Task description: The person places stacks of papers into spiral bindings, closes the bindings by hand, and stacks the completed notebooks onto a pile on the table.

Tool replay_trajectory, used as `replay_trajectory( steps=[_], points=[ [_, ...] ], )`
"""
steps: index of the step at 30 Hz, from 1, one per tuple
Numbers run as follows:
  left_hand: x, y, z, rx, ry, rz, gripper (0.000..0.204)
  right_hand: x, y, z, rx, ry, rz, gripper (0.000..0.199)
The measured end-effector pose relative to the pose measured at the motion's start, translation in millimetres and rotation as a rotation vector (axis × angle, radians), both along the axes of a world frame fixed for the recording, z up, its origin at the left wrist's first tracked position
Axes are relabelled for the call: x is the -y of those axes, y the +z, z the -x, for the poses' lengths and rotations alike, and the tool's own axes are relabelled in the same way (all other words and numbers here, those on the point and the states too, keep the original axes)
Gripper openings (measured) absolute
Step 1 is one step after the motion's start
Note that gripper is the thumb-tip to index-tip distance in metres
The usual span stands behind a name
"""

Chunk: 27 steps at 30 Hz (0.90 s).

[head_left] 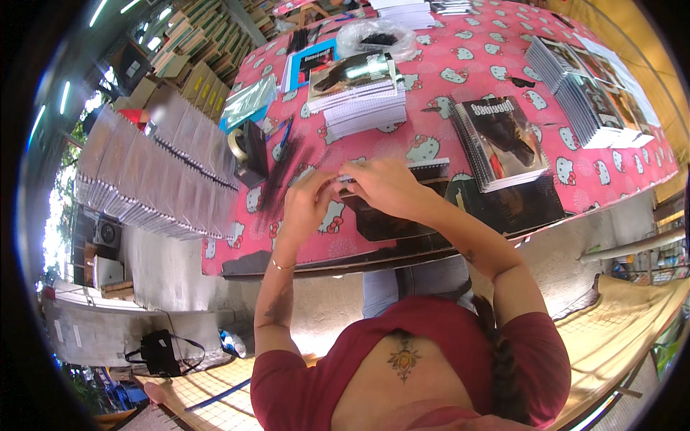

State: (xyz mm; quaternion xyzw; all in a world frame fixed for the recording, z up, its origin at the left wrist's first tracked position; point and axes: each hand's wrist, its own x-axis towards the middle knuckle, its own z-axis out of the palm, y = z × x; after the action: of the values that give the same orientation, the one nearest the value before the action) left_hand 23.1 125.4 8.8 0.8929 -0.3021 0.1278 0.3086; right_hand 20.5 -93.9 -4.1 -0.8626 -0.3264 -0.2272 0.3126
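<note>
A spiral notebook with a dark cover (392, 220) lies near the table's front edge, its bound edge facing away from me. At the left end of that binding, the fingers of my right hand (384, 185) are closed in a pinch. My left hand (307, 202) meets it there, thumb and fingers pressed together at the same corner. Both sets of fingertips partly hide the coil end. Left of my hands lie loose black binding coils (277, 176), somewhat blurred. A black tape dispenser (250, 164) with a pale roll stands beyond them.
A notebook stack (363, 111) stands ahead, another notebook pile (501, 144) to the right, and more piles (589, 100) at far right. Clear-wrapped notebooks (151, 169) rise along the left. A plastic bag (377, 39) holds black pieces. A dark sheet (507, 208) lies near the front edge.
</note>
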Motion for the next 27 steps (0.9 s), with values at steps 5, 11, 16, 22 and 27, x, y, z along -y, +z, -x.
replay_trajectory(
  steps=[5, 11, 16, 22, 27],
  points=[
    [-1, 11, -2, -0.126, -0.075, 0.025, 0.026, 29, 17, 12, -0.186, -0.018, 0.111, 0.013],
    [21, 20, 0, 0.009, -0.076, 0.035, 0.014, 32, 7, 9, -0.091, -0.042, 0.034, 0.008],
    [18, 7, -12, 0.226, -0.118, -0.136, 0.029, 37, 7, 1, -0.137, -0.036, 0.245, 0.014],
    [39, -78, 41, 0.515, 0.316, -0.496, 0.074, 21, -3, -14, -0.094, -0.059, 0.199, 0.016],
    [63, -58, 29, 0.588, 0.341, -0.394, 0.079, 35, -2, -5, -0.05, -0.057, 0.19, 0.016]
  ],
)
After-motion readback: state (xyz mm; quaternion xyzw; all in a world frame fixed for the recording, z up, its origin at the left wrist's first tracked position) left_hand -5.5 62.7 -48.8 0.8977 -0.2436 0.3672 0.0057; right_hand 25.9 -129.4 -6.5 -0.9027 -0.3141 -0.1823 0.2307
